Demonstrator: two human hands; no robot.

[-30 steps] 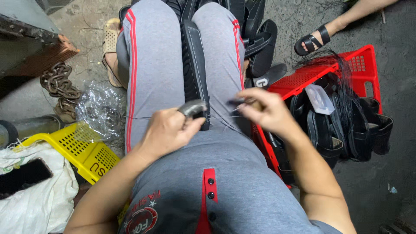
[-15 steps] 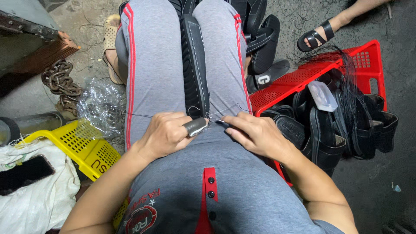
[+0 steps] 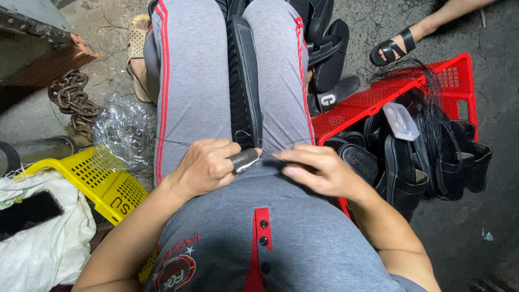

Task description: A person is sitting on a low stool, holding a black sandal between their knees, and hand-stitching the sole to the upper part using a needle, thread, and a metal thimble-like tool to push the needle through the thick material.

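A black sandal sole [image 3: 244, 81] with white stitching along its edge is clamped upright between my knees. My left hand [image 3: 204, 166] rests at its near end, a grey tape-wrapped finger guard [image 3: 244, 160] on one finger, and pinches a thin thread that runs off to the left. My right hand [image 3: 319, 172] is closed on a small dark tool at the sole's near end, just right of the left hand. Both hands sit on my grey trousers with red side stripes.
A red crate [image 3: 373, 103] of black sandals and dark thread stands at my right. A yellow basket [image 3: 102, 181], crumpled clear plastic [image 3: 121, 130], a rusty chain [image 3: 73, 100], a white sack and a phone [image 3: 27, 212] lie at left. Another person's sandalled foot [image 3: 397, 47] shows top right.
Both hands have come down from a raised, apart position to the near end of the sole; the right hand has moved left toward the left hand.
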